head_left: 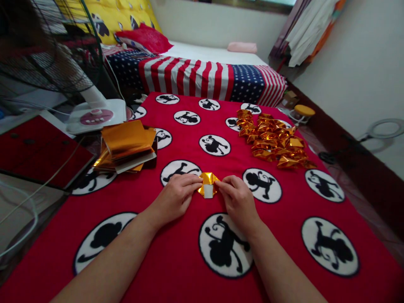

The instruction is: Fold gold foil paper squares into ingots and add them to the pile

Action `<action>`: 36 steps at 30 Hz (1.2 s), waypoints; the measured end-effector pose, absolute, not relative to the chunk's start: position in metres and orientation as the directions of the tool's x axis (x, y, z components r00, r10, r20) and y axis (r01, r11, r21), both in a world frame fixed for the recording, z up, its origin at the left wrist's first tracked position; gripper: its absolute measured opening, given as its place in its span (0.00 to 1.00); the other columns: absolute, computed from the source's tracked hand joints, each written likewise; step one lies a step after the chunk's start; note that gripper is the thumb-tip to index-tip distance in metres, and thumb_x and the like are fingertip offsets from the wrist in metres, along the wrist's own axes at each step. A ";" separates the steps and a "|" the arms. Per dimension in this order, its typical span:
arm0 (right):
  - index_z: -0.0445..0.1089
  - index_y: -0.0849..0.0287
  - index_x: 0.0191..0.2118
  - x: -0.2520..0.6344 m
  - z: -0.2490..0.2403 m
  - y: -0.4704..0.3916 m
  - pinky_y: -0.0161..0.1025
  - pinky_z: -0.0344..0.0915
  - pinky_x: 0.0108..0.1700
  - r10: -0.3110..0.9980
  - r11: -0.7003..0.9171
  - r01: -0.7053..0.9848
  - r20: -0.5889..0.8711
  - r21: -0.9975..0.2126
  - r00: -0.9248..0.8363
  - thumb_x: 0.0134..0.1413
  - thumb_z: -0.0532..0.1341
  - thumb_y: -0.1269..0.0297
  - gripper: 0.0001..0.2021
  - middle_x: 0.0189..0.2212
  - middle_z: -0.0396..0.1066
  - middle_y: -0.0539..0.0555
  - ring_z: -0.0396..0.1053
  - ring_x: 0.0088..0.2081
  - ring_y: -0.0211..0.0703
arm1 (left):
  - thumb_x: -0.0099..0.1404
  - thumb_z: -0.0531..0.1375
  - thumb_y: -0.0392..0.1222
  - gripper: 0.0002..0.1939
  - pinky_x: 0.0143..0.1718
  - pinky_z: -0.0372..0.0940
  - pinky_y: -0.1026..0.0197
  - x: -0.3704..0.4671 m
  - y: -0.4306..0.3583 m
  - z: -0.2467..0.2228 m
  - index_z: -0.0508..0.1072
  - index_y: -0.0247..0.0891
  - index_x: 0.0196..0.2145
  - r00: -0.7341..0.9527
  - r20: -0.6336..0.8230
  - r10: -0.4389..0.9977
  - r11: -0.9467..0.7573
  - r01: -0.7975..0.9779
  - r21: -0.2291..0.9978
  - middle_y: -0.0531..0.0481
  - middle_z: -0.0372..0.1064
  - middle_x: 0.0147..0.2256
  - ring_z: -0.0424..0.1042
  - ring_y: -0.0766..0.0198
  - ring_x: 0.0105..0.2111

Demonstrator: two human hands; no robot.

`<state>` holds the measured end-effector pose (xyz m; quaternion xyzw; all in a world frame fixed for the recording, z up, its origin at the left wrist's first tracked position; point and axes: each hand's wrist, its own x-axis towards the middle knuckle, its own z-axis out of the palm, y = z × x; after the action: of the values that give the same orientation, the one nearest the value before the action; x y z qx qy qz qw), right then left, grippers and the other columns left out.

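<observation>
A small folded piece of gold foil paper [207, 178] lies on the red cloth between my hands, with a pale patch showing at its near side. My left hand [178, 193] has its fingers together on the paper's left edge. On the right edge, the fingers of my right hand [236, 195] are closed on the same paper. A stack of flat gold sheets [126, 141] rests at the left. Several folded gold pieces [273, 141] stand in rows at the back right.
The red cloth [189, 269] has round monkey patterns. A white fan base [97, 115] stands at the far left, beyond a dark red box [41, 145]. Behind the cloth is a bed with a striped cover [189, 78]. A yellow stool [304, 110] is at the back right.
</observation>
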<state>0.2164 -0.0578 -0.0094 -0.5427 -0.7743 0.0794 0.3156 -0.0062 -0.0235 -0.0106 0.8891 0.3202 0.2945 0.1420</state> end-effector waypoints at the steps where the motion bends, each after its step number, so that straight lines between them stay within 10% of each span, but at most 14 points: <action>1: 0.72 0.58 0.47 0.217 -0.011 -0.057 0.43 0.63 0.42 0.892 0.387 0.772 0.416 -0.505 -0.176 0.62 0.56 0.74 0.12 0.37 0.70 0.55 0.67 0.39 0.46 | 0.63 0.55 0.27 0.22 0.51 0.65 0.48 -0.006 -0.023 -0.011 0.72 0.41 0.52 0.622 0.433 0.653 -0.755 0.487 0.440 0.44 0.73 0.51 0.70 0.55 0.52; 36: 0.78 0.53 0.42 0.223 -0.009 -0.052 0.42 0.64 0.41 0.920 0.381 0.700 0.324 -0.604 -0.221 0.53 0.65 0.72 0.11 0.36 0.70 0.53 0.67 0.38 0.44 | 0.57 0.60 0.28 0.15 0.51 0.67 0.52 0.004 -0.023 -0.011 0.77 0.40 0.40 0.489 0.404 0.773 -0.621 0.457 0.636 0.47 0.75 0.47 0.73 0.58 0.48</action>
<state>0.2226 -0.0519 -0.0094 -0.5308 -0.7632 0.1672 0.3283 0.0037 -0.0227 -0.0113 0.8319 0.3698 0.3446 0.2292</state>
